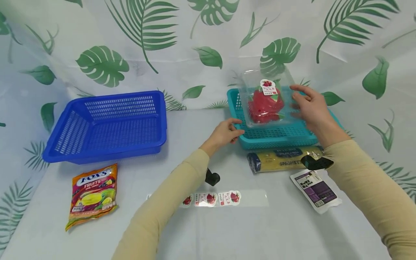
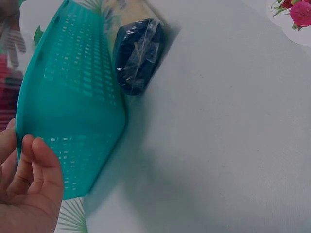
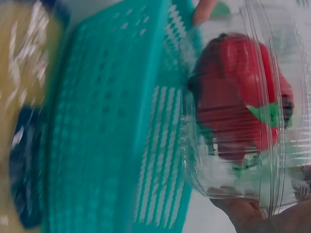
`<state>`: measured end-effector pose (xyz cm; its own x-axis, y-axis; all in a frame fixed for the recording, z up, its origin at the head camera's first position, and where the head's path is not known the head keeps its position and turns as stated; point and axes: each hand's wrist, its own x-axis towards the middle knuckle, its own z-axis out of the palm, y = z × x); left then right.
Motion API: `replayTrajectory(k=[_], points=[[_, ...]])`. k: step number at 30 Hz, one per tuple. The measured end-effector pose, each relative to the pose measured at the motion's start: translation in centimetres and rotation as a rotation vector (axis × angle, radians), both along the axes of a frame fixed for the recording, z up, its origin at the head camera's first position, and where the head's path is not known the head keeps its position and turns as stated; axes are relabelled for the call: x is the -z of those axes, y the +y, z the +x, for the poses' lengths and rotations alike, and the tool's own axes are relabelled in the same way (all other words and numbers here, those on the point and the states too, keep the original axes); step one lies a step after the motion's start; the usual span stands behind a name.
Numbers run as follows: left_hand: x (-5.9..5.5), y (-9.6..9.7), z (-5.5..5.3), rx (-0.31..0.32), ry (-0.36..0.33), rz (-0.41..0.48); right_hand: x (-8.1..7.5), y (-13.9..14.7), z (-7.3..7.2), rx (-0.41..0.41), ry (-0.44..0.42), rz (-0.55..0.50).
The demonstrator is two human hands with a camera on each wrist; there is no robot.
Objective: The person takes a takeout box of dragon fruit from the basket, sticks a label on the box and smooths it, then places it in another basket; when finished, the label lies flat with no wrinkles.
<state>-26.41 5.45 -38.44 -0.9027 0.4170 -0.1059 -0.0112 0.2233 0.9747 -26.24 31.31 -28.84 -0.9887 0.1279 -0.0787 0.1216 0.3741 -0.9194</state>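
Observation:
Over the teal basket (image 1: 279,142) I see a clear plastic box (image 1: 289,115) tilted, its lid facing me. Red dragon fruit (image 1: 261,104) with green tips lies inside it, under a white sticker (image 1: 268,87) on the lid. My right hand (image 1: 310,106) grips the box by its right side; in the right wrist view the fingers (image 3: 240,211) wrap its edge, partly out of frame. My left hand (image 1: 224,134) is at the basket's left end. In the left wrist view its thumb and fingers (image 2: 46,158) pinch the basket rim.
A spaghetti pack (image 1: 279,160) lies along the basket's front. Nearer are a purple-and-white packet (image 1: 316,191) and a strip of dragon fruit stickers (image 1: 251,198). At left stand a blue basket (image 1: 152,144) and a Fox's candy bag (image 1: 94,195). A leaf-print cloth (image 1: 227,47) hangs behind.

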Motion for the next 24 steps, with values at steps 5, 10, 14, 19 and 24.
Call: replayTrajectory(k=[5,10,14,19,24], points=[[-0.1,-0.2,0.0,-0.001,-0.011,0.000,0.8,2.2,-0.3,-0.017,-0.028,0.103],[-0.2,-0.2,0.1,-0.009,-0.020,-0.003,1.4,3.6,-0.4,-0.039,-0.075,0.178],[-0.3,0.0,0.1,-0.008,-0.027,-0.005,1.9,4.4,-0.6,-0.060,-0.118,0.212],[-0.4,0.1,0.1,-0.007,-0.029,-0.011,3.0,5.1,-1.1,-0.132,-0.155,0.241],[-0.4,0.2,0.0,0.000,-0.028,-0.016,4.4,5.5,-1.6,-0.189,-0.191,0.242]])
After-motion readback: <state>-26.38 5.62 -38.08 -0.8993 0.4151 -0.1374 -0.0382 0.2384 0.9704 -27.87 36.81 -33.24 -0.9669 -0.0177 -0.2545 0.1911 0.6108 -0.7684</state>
